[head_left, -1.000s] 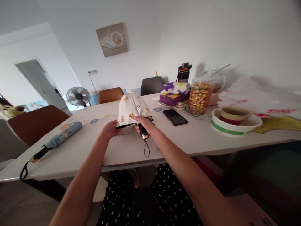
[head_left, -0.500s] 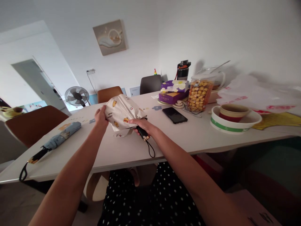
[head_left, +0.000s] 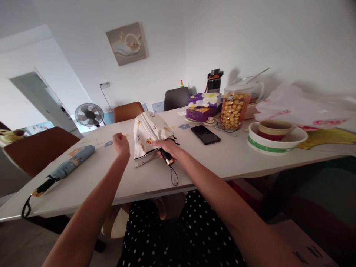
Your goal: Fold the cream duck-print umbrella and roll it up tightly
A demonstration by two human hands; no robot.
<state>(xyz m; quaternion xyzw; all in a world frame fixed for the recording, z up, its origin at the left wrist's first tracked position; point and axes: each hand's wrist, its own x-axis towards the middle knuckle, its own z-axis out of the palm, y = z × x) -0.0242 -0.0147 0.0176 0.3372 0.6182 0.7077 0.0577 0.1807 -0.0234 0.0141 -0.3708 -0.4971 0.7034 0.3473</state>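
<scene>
A cream folding umbrella with small printed figures is partly gathered, its loose canopy folds hanging toward the table. My right hand grips it at the lower canopy, just above the black handle, from which a thin wrist loop hangs. To the left of the canopy, my left hand is raised off the fabric with its fingers curled in, and nothing shows in it. A second umbrella, light blue and folded narrow, lies on the left of the table, its black handle toward the near edge.
On the white table are a black phone, purple boxes, a jar of round snacks, a dark bottle, and a white bowl holding a paper cup. A plastic bag lies at right.
My left hand has let go of the canopy's left side and stands slightly apart from it. The loosened folds droop lower on the left. My right hand keeps its grip.
</scene>
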